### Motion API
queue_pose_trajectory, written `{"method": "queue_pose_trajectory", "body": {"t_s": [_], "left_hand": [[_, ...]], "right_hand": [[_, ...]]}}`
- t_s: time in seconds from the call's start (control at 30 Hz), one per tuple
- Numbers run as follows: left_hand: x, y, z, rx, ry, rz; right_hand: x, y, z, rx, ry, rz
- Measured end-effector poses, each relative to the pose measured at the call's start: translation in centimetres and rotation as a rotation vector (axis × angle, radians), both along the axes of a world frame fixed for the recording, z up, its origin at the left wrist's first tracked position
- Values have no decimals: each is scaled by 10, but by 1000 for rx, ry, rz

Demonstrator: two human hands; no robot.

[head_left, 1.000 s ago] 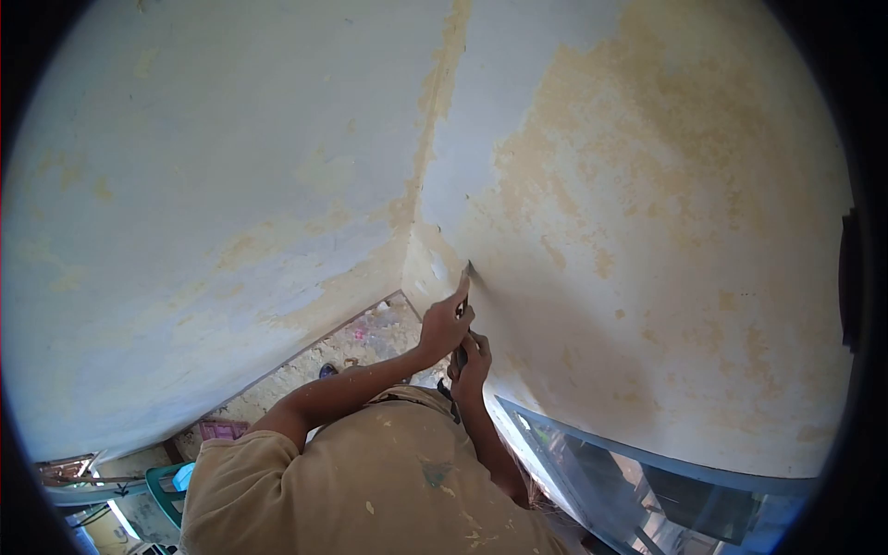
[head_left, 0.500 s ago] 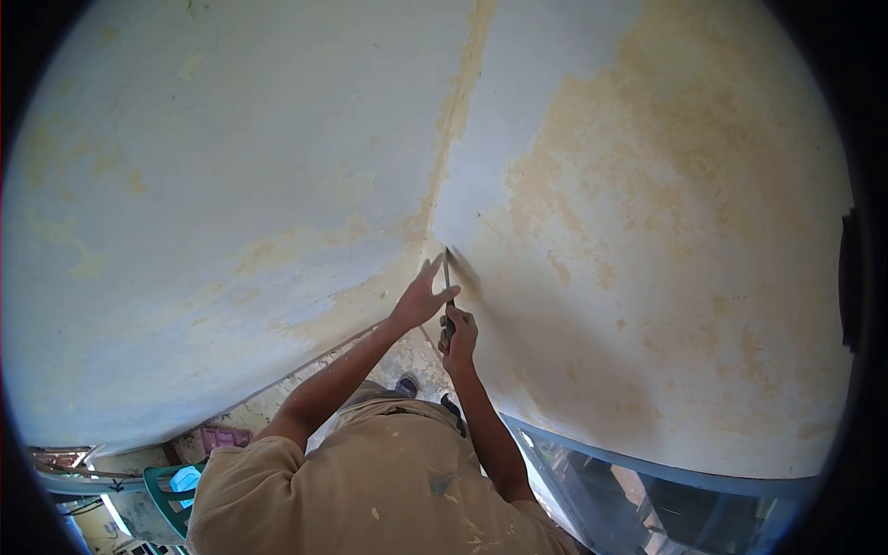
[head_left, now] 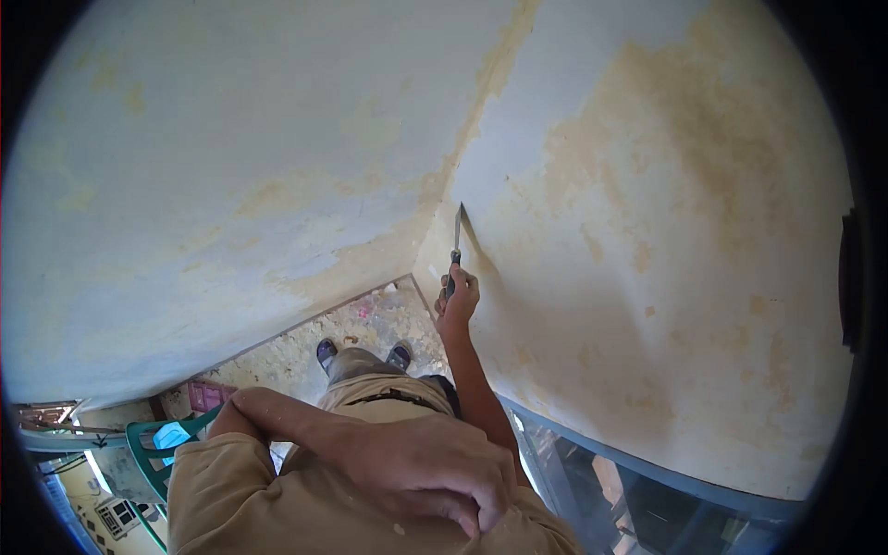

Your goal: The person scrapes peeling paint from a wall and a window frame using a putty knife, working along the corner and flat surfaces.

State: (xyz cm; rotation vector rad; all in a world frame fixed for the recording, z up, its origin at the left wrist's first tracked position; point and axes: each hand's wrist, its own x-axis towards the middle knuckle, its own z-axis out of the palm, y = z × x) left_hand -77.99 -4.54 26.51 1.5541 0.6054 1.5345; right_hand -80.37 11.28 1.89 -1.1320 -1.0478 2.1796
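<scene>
My right hand is wrapped round the dark handle of a scraper. Its thin metal blade points up, seen nearly edge-on, with the tip at the right wall close to the corner. My left hand is across my chest in front of the tan shirt, fingers curled inward. Whether it pinches the cloth or anything else is hidden. Yellowish patches show through the pale paint on both walls, and a yellowish strip runs up the corner.
The left wall meets the right one ahead of me. The floor is littered with flakes around my feet. A green chair and a pink crate stand at the lower left. A blue-grey frame with glass borders the lower right.
My left hand has left the corner beside the blade and come back to my chest, its fingers now curled. My right hand still grips the scraper, slightly higher in view.
</scene>
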Motion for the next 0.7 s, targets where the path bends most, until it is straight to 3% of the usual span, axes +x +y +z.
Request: {"method": "queue_pose_trajectory", "body": {"t_s": [0.1, 0.27, 0.37, 0.53, 0.63, 0.67, 0.7], "left_hand": [[18, 0, 3, 30, -433, 270], [64, -3, 18, -34, -755, 450], [68, 0, 26, 8, -768, 544], [41, -8, 29, -101, -691, 465], [32, -11, 30, -230, -563, 285], [14, -16, 31, -312, -425, 119], [15, -17, 29, -360, -329, 98]], "right_hand": [[19, 11, 3, 37, -12, 25], [-10, 11, 35, 14, 65, 73], [-27, 8, 42, -13, 110, 95], [-18, 18, 58, 39, 211, 200], [-24, 21, 49, 77, 198, 243], [-22, 22, 47, 37, 215, 241], [-20, 13, 58, 51, 214, 224]]}}
